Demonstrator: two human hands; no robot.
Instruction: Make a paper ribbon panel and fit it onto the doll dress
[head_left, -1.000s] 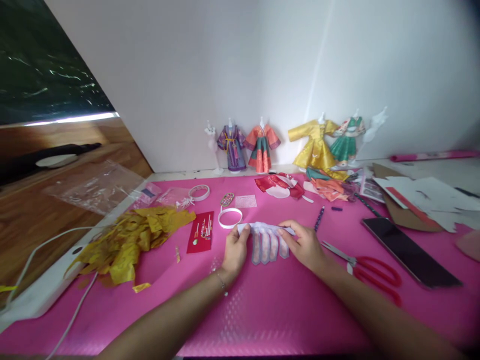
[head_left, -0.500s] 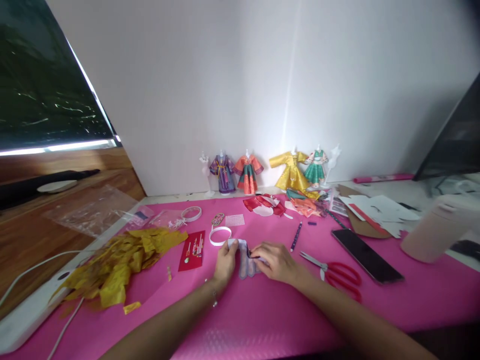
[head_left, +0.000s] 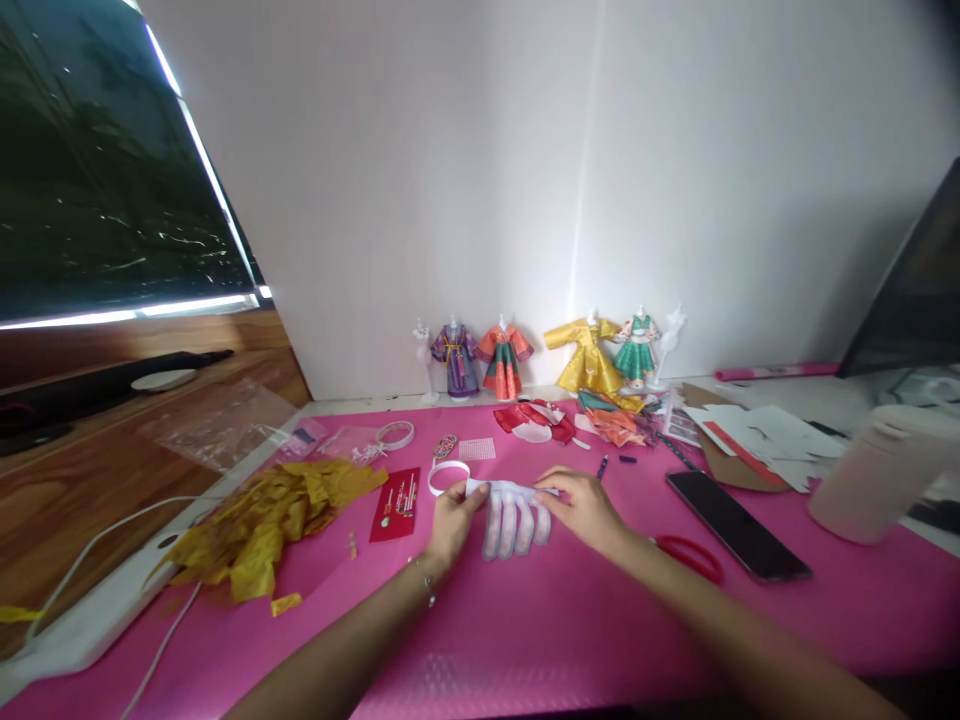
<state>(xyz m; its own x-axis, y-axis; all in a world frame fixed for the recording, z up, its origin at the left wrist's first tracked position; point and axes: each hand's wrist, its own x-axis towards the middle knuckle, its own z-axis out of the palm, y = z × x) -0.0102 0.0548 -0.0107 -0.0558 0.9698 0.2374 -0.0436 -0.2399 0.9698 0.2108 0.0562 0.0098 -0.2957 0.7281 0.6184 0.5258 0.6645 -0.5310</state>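
My left hand [head_left: 452,522] pinches the left end of a pale lavender fabric piece [head_left: 510,522]. At its other end, my right hand [head_left: 581,508] is closed on the top band. Between the hands the band is stretched level, and several rounded strips hang from it towards me. A white tape roll [head_left: 431,478] lies just behind my left hand. Partly covered by my right forearm are red-handled scissors [head_left: 688,558].
Yellow fabric scraps [head_left: 281,530] and a red card [head_left: 395,505] lie on the left. A black phone [head_left: 735,525] and a pale pink bottle [head_left: 874,475] stand or lie right. Small dressed mannequins, one in a yellow dress [head_left: 589,355], line the wall.
The lavender piece was bunched between my hands and is now spread out sideways. My right hand has moved to the right along it. The camera view has shifted slightly.
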